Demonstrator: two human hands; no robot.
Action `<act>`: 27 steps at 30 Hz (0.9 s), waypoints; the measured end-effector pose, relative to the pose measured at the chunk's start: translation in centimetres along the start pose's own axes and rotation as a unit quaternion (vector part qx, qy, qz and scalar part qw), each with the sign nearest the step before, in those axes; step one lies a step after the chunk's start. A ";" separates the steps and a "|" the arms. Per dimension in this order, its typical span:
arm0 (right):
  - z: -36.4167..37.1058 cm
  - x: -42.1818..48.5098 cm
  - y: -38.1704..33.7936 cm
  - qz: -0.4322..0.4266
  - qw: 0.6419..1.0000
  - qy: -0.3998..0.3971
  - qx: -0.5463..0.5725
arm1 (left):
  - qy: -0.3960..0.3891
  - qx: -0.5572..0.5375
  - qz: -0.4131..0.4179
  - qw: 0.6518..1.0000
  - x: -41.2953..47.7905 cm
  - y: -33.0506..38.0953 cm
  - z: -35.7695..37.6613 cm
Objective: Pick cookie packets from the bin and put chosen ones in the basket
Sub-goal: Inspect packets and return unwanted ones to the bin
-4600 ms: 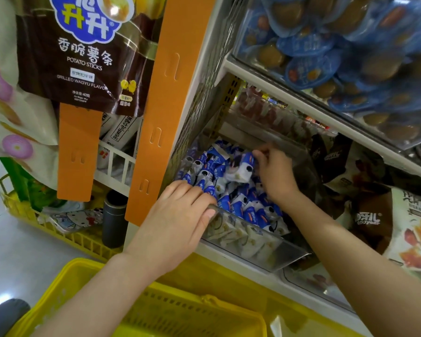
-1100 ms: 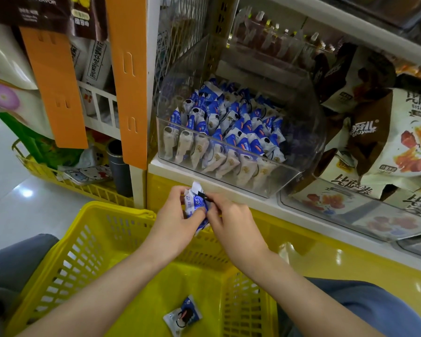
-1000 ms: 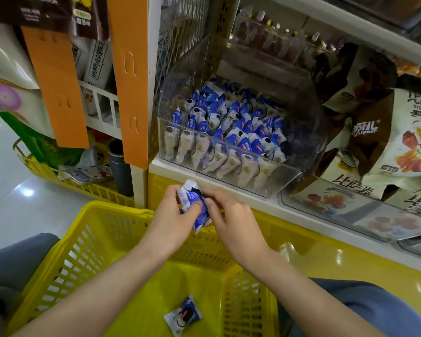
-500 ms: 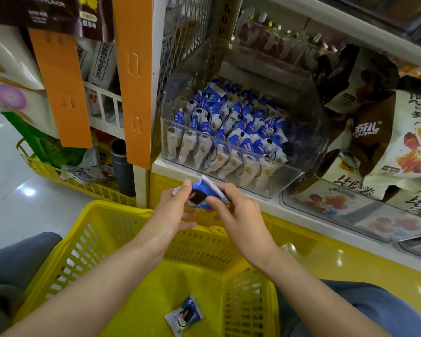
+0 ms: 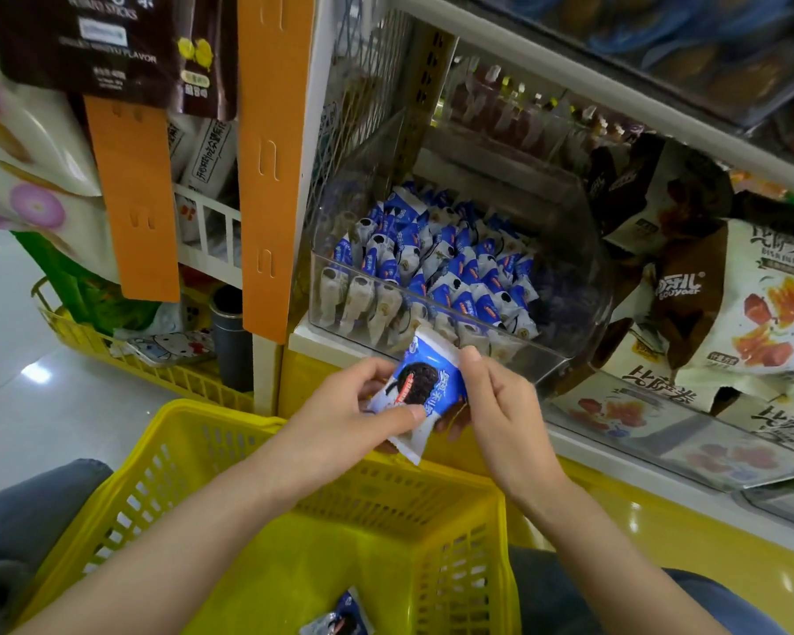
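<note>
Both hands hold one small blue-and-white foil cookie packet (image 5: pixel 420 387) between them: the left hand (image 5: pixel 340 414) pinches its lower part, thumb on the printed face, and the right hand (image 5: pixel 500 414) grips its right edge with curled fingers. Its long axis points away from the person, slightly tilted, and its near end hangs just over the far rim of the yellow plastic lattice basket (image 5: pixel 193 433), which lies open below and nearer, one similar packet (image 5: pixel 340 623) on its floor. Nothing stands between, I think; the clear plastic bin (image 5: pixel 578 286) of packets is just behind.
</note>
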State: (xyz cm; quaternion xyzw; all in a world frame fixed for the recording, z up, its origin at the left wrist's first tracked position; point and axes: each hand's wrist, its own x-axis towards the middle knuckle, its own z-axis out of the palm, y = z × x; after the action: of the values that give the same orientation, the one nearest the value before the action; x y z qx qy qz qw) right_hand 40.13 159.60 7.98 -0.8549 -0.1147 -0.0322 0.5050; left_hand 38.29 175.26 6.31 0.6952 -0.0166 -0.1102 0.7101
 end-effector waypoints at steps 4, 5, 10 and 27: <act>-2.2 2.1 -2.1 -0.130 0.990 0.043 -0.016 | 0.059 -0.031 0.028 0.997 0.7 1.2 -1.0; -2.8 3.2 -2.5 -0.138 0.988 0.055 -0.033 | 0.076 -0.035 0.032 0.996 1.0 1.5 -1.2; -3.8 10.6 -3.1 -0.075 0.968 0.020 -0.240 | 0.139 -0.082 0.040 0.986 1.3 2.2 -2.2; -2.2 16.9 -1.4 0.054 0.900 -0.075 -0.425 | 0.157 -0.162 0.044 0.973 1.8 2.5 -2.6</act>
State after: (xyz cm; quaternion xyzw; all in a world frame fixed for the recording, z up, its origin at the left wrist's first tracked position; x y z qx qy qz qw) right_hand 56.33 161.03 13.12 -0.9930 -0.0811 0.0142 0.0845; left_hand 40.81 177.53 8.46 0.5785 0.0823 0.0301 0.8110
